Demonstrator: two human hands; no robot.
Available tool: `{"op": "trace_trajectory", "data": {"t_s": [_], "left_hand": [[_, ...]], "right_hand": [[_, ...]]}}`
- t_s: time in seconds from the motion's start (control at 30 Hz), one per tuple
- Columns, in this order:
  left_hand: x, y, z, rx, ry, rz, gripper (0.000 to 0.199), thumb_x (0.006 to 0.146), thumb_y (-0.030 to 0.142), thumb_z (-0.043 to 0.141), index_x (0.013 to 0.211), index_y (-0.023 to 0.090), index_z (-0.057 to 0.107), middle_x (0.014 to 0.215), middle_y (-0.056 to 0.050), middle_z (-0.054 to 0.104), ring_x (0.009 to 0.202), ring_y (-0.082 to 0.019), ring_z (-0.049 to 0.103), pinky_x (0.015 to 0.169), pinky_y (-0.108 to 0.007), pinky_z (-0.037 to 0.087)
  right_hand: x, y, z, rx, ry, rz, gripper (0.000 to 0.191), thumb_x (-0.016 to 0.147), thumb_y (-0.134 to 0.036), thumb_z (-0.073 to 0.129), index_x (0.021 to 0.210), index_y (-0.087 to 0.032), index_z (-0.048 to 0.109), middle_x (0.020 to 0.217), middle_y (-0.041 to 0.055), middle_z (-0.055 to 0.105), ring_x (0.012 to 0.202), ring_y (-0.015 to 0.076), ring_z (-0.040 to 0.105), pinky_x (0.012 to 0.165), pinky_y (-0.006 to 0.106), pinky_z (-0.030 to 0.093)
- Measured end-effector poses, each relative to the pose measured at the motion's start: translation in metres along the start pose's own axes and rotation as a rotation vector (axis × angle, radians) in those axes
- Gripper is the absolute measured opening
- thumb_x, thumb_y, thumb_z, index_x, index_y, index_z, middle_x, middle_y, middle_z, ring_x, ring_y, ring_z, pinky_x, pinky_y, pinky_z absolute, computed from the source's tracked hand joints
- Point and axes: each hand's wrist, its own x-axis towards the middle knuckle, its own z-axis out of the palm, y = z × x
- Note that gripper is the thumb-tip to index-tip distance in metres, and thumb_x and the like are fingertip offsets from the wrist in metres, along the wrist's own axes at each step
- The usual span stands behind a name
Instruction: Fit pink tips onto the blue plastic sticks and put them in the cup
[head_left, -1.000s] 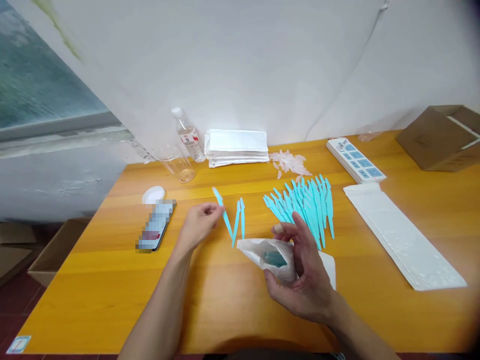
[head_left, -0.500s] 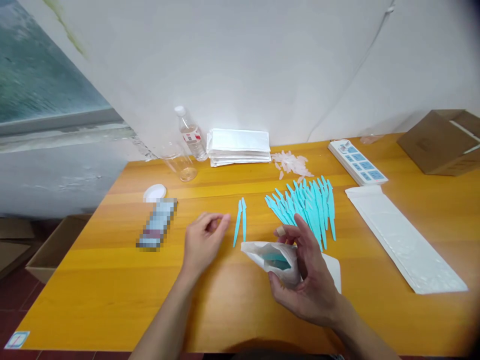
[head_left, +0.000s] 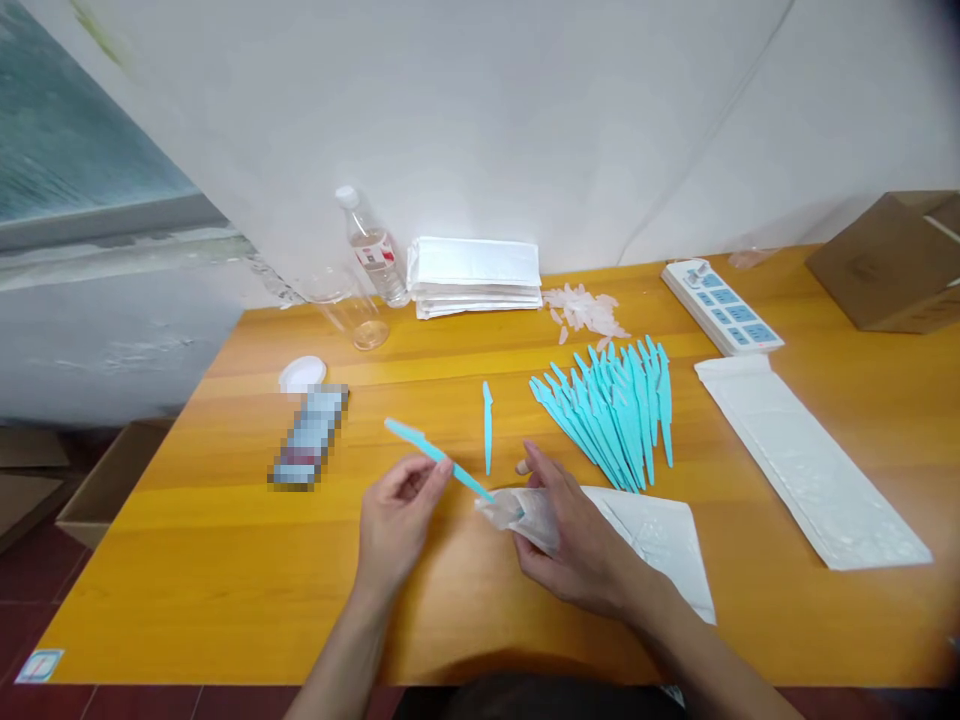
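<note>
My left hand (head_left: 397, 520) pinches a teal eyebrow razor (head_left: 409, 433) near its middle. The razor slants down to the right, its lower tip at the mouth of a white padded envelope (head_left: 652, 535). My right hand (head_left: 574, 540) grips that envelope near its mouth, which faces left and gapes a little. What lies deeper inside is hidden. Between the hands and the wall, one more teal razor (head_left: 487, 428) lies alone on the table. A fanned pile of teal razors (head_left: 619, 415) spreads beyond my right hand.
Small clear plastic pieces (head_left: 585, 312) lie behind the razors, beside stacked white envelopes (head_left: 475, 265). Another envelope (head_left: 814, 465) and a power strip (head_left: 724, 308) are at right, near a cardboard box (head_left: 885, 265). Leftward stand a bottle (head_left: 375, 255), a clear jar (head_left: 367, 333), a white lid (head_left: 302, 374) and a blurred phone (head_left: 309, 437).
One of the two separate razors has been picked up by my left hand and brought to the envelope's mouth. My right hand has tilted the envelope so its opening points left.
</note>
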Motion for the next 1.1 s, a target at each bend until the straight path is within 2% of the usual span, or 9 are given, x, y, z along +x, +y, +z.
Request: {"op": "trace_trajectory", "data": {"t_s": [0.13,0.3,0.47,0.57,0.7,0.83,0.9,1.0,1.1], "left_hand": [[-0.045,-0.009,0.026,0.03,0.167,0.157,0.017,0.084,0.035,0.07,0.077,0.02,0.073,0.079,-0.002,0.061,0.079,-0.015,0.057,0.075,-0.026,0.047],[-0.051,-0.01,0.037,0.217,-0.129,0.172,0.017,0.089,0.036,0.065,0.089,0.024,0.077,0.087,-0.005,0.061,0.089,-0.019,0.058,0.081,-0.032,0.048],[-0.042,-0.022,0.014,0.307,-0.017,0.187,0.031,0.093,0.036,0.058,0.12,0.022,0.068,0.116,-0.009,0.064,0.112,-0.023,0.059,0.098,-0.038,0.048],[-0.052,-0.029,0.023,0.345,-0.116,0.252,0.041,0.096,0.03,0.053,0.136,0.024,0.057,0.14,-0.009,0.057,0.131,-0.023,0.05,0.112,-0.041,0.039],[-0.062,-0.023,0.03,0.265,-0.207,0.231,0.045,0.098,0.03,0.049,0.142,0.026,0.049,0.14,-0.007,0.059,0.129,-0.02,0.054,0.109,-0.035,0.043],[-0.014,-0.007,0.026,0.422,0.027,0.198,0.038,0.095,0.039,0.053,0.126,0.02,0.062,0.13,-0.009,0.066,0.122,-0.023,0.06,0.107,-0.036,0.043],[0.027,0.002,0.035,0.559,-0.03,0.151,0.034,0.091,0.044,0.056,0.112,0.021,0.069,0.109,-0.009,0.073,0.103,-0.024,0.067,0.095,-0.037,0.049],[0.083,0.013,0.056,0.642,-0.14,0.034,0.033,0.076,0.037,0.072,0.103,0.019,0.07,0.103,-0.012,0.073,0.104,-0.03,0.065,0.09,-0.038,0.047],[0.109,0.016,0.057,0.588,-0.216,-0.039,0.024,0.065,0.023,0.075,0.087,0.017,0.071,0.086,-0.009,0.074,0.094,-0.028,0.068,0.082,-0.034,0.048]], "right_hand": [[0.003,0.0,0.004,0.066,0.1,0.035,0.095,0.078,-0.014,0.061,0.156,-0.022,0.007,0.129,0.0124,0.049,0.111,0.0231,0.055,0.099,0.042,0.05],[0.003,0.0,0.007,0.044,0.063,-0.011,0.093,0.08,-0.018,0.06,0.156,-0.02,0.005,0.131,0.0128,0.049,0.112,0.0227,0.055,0.099,0.041,0.049],[-0.005,0.005,0.005,-0.312,-0.008,-0.002,0.101,0.078,-0.041,0.071,0.156,-0.017,0.011,0.14,0.0175,0.048,0.124,0.0349,0.046,0.105,0.055,0.039],[-0.009,0.006,0.007,-0.425,-0.015,0.0,0.102,0.076,-0.05,0.072,0.154,-0.012,0.018,0.14,0.0199,0.049,0.123,0.0373,0.046,0.104,0.055,0.037],[-0.013,0.007,0.012,-0.448,-0.017,-0.026,0.095,0.081,-0.052,0.067,0.152,-0.01,0.021,0.14,0.0213,0.049,0.125,0.0363,0.046,0.105,0.053,0.037],[-0.017,0.006,0.013,-0.454,-0.052,-0.004,0.093,0.079,-0.045,0.069,0.152,-0.01,0.023,0.142,0.0199,0.048,0.126,0.0362,0.044,0.107,0.053,0.036],[-0.018,0.005,0.011,-0.457,-0.066,0.009,0.098,0.076,-0.045,0.072,0.153,-0.01,0.022,0.143,0.0201,0.046,0.127,0.0369,0.043,0.108,0.053,0.034],[-0.02,0.003,0.009,-0.467,-0.084,0.025,0.098,0.077,-0.042,0.071,0.154,-0.011,0.019,0.145,0.0205,0.044,0.129,0.0375,0.041,0.109,0.054,0.034],[-0.022,0.002,0.008,-0.47,-0.1,0.032,0.091,0.082,-0.04,0.066,0.154,-0.01,0.019,0.147,0.0209,0.043,0.13,0.0372,0.041,0.109,0.054,0.034]]}}
